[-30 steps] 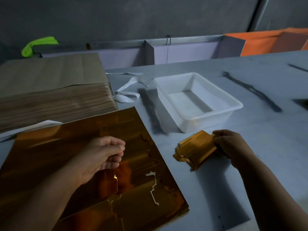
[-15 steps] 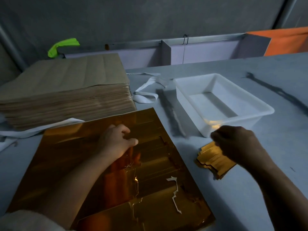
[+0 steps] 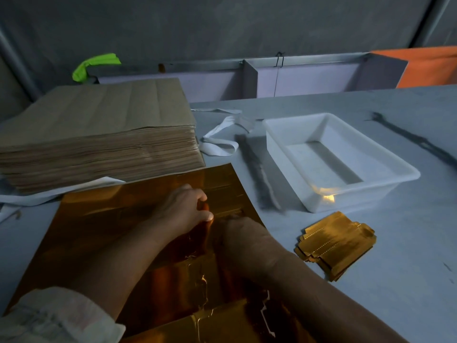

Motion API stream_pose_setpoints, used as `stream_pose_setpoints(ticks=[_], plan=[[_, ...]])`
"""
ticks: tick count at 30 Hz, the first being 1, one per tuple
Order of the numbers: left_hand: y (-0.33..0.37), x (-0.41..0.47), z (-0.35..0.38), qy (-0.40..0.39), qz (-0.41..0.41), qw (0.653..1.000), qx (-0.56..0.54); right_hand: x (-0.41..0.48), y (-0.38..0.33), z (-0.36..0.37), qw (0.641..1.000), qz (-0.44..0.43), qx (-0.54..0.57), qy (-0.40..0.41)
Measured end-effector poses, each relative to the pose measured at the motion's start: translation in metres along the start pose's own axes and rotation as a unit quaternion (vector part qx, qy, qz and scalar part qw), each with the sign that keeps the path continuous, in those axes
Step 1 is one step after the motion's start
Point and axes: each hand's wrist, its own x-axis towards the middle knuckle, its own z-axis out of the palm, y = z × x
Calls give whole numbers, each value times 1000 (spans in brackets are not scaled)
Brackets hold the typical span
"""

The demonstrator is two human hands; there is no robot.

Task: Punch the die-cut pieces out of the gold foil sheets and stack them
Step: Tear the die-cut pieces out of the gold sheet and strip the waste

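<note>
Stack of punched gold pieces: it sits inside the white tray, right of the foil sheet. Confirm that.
Wrong in one respect. The stack of punched gold pieces lies on the table in front of the white tray, not inside it, right of the foil sheet. The head view shows this.

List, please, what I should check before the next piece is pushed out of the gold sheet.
1. Left hand and right hand are on the gold foil sheet: ok.
2. Firm hold on a piece: cannot tell, the contact is in shadow.
3. Stack of punched pieces lies apart beside the sheet: ok.
4. Stack edges even: not ok, slightly fanned.
5. White tray stands apart from the hands: ok.
</note>
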Motion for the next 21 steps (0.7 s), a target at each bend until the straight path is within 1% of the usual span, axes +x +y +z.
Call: stream_pose_setpoints(ticks=[5, 9, 11, 12, 13, 14, 16, 17, 18, 19, 20, 21], plan=[[-5, 1, 4, 16, 56, 997, 52, 4, -5, 7, 1000, 16, 23, -2], [-7, -4, 5, 49, 116, 986, 106, 7, -9, 2, 998, 33, 56, 10], [-8, -8, 6, 76, 144, 979, 126, 10, -10, -1, 992, 46, 122, 3], [-9, -9, 6, 94, 154, 974, 133, 13, -10, -2, 979, 65, 191, 2], [-9, -10, 7, 112, 162, 971, 136, 15, -10, -3, 954, 95, 283, 3], [-10, -11, 7, 127, 164, 969, 135, 18, -11, -4, 916, 135, 379, -6], [-11, -12, 9, 144, 151, 970, 126, 24, -14, -6, 808, 216, 546, -36], [-12, -12, 9, 150, 141, 971, 123, 27, -15, -6, 753, 239, 612, -35], [-12, -13, 9, 154, 131, 972, 120, 31, -15, -6, 709, 251, 659, -26], [-12, -14, 10, 155, 122, 973, 117, 36, -16, -6, 676, 258, 690, -15], [-11, -15, 10, 154, 115, 975, 113, 41, -16, -5, 657, 259, 708, -1], [-11, -16, 11, 152, 110, 977, 103, 46, -16, -4, 645, 257, 719, 14]])
